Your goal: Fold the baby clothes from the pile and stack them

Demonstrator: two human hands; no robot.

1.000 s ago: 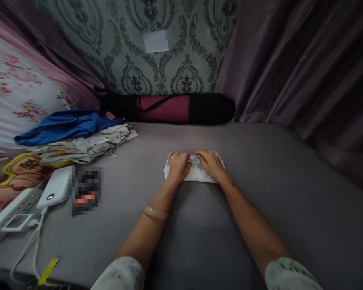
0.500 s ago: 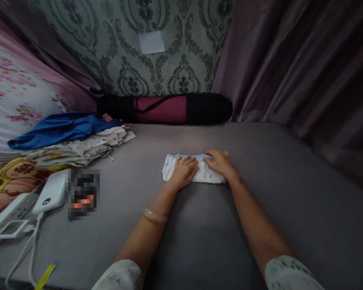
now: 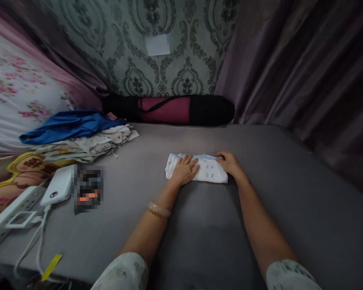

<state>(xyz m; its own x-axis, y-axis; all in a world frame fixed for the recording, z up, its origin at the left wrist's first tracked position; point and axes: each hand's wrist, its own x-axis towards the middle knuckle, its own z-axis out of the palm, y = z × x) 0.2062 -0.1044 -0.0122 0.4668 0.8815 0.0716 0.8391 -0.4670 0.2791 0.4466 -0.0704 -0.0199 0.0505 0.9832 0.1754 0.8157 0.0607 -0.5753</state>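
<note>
A white folded piece of clothing (image 3: pixel 212 171) with light-blue edging and small pale blue prints lies flat on the grey sheet. Across its left part my left hand (image 3: pixel 184 170) rests palm down, fingers spread and pressing on the fabric. At the upper right corner, my right hand (image 3: pixel 230 163) has thumb and fingers closed around the edge; the fingertips are partly hidden. A pale bangle (image 3: pixel 159 209) sits on my left forearm.
Left of the hands lie a pile of clothes (image 3: pixel 87 147) with a blue garment (image 3: pixel 69 125) on top, a white power bank (image 3: pixel 60 185), a power strip (image 3: pixel 15 217) and cables. A long black and maroon bag (image 3: pixel 166 109) lies against the patterned wall. Curtains (image 3: pixel 269 60) hang at both sides.
My right hand has shifted right, from the top of the folded clothing to its upper right corner, uncovering more of the print. My left hand stays on the fabric. The view has moved slightly.
</note>
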